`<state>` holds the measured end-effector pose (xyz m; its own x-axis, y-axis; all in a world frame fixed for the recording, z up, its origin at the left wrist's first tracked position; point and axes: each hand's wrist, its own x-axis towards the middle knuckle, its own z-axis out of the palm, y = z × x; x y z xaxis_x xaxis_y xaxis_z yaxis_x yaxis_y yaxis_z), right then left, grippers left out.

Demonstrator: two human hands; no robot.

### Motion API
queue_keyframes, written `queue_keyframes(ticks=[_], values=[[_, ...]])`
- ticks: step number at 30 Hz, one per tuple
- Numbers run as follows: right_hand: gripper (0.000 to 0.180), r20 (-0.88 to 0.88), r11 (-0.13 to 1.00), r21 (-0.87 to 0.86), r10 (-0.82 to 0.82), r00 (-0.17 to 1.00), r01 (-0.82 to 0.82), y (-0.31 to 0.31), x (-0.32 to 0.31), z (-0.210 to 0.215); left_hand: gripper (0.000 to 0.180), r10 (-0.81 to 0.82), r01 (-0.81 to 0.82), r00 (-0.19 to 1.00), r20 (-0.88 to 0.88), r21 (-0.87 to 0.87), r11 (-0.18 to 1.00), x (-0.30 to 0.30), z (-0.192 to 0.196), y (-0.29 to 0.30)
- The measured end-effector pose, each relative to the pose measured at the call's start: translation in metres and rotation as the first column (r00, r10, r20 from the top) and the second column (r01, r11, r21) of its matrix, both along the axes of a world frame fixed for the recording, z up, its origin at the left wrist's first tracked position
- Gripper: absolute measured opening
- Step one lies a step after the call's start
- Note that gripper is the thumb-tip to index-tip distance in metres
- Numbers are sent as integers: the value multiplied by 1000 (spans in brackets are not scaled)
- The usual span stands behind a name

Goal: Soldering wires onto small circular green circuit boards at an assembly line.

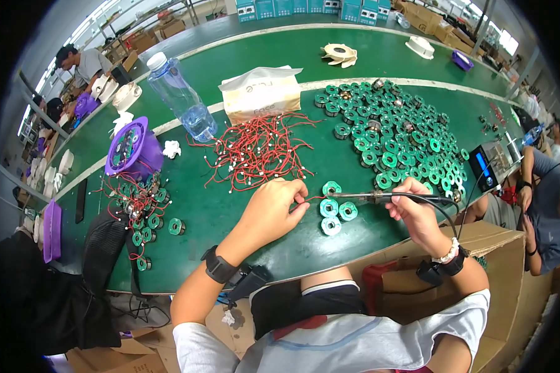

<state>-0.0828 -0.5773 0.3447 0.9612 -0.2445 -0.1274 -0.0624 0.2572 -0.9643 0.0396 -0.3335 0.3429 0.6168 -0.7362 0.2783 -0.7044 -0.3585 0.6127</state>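
My right hand [415,214] is closed round a soldering iron [382,198], its tip pointing left onto the topmost of several small green ring-shaped circuit boards [331,207]. In a pinch, my left hand [275,208] holds a thin red wire [316,198] whose end reaches that same board, close to the iron's tip. The boards stand in a small cluster in front of me. Beyond my left hand is a tangled pile of red wires [258,152] with small white connectors. A large heap of the same green boards [398,133] spreads out at the far right.
Boards with wires attached [146,211] lie at the left beside a purple housing [134,149]. Behind the wires stand a water bottle [183,99] and a tissue pack [261,96]. A soldering station [488,165] sits right, its cable running to the iron. Another person [544,199] sits at the right.
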Motion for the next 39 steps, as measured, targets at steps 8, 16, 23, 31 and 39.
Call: queue_keyframes(ticks=[8, 16, 23, 31, 39], values=[[9, 2, 1000, -8, -12, 1000, 12, 1, 0, -2, 8, -25, 25, 1000, -18, 19, 1000, 1, 2, 1], [8, 9, 1000, -13, -9, 1000, 9, 1, 1, -5, 8, -41, 42, 996, 83, -5, 999, 2, 2, 1], [8, 20, 1000, -6, -1, 1000, 1, 1, 1, -4, 8, -33, 35, 996, 82, -26, 999, 2, 2, 0], [9, 44, 999, -46, 16, 999, -14, 2, 1, -5, 9, -31, 34, 993, 115, -30, 999, 3, 4, 1], [8, 106, 995, -30, -92, 990, 95, -2, 0, 2, 7, 11, -7, 993, 119, -33, 999, 5, 10, 5]])
